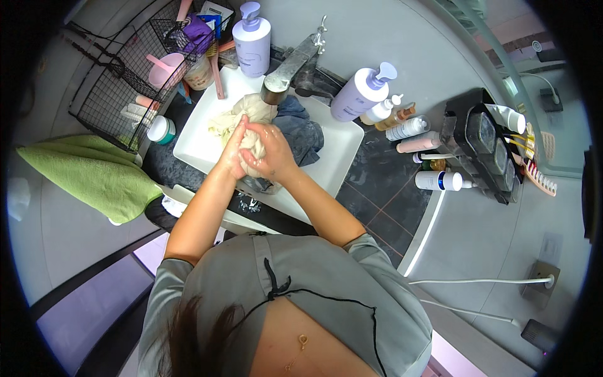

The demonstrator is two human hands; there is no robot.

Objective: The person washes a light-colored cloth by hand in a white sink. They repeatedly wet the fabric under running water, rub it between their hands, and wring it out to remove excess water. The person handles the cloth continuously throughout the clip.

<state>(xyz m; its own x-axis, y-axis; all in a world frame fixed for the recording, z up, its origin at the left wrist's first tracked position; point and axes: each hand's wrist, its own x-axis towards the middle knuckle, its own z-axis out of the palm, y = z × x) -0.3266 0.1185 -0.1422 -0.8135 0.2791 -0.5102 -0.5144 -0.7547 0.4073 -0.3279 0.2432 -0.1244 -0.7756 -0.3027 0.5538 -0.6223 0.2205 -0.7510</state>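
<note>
Over a white rectangular sink (343, 155), my left hand (234, 150) and my right hand (274, 151) press a bunched cream cloth (253, 107) between them. Both hands look wet, with small patches of suds. Part of the cream cloth spreads in the sink behind my hands, under the faucet (294, 63). To the right of it lies a crumpled dark blue-grey cloth (300, 129), touched by neither hand's fingers as far as I can see. A greyish bit of cloth (260, 184) shows below my hands, partly covered by them.
Two lavender pump bottles (252, 47) (358, 94) flank the faucet. A pink-handled brush (217, 75) leans on the sink's back-left rim. At left are a black wire basket (101, 101), a teal-and-white jar (161, 130) and a green towel (94, 179). Several small bottles (409, 128) and a black holder (480, 146) stand right.
</note>
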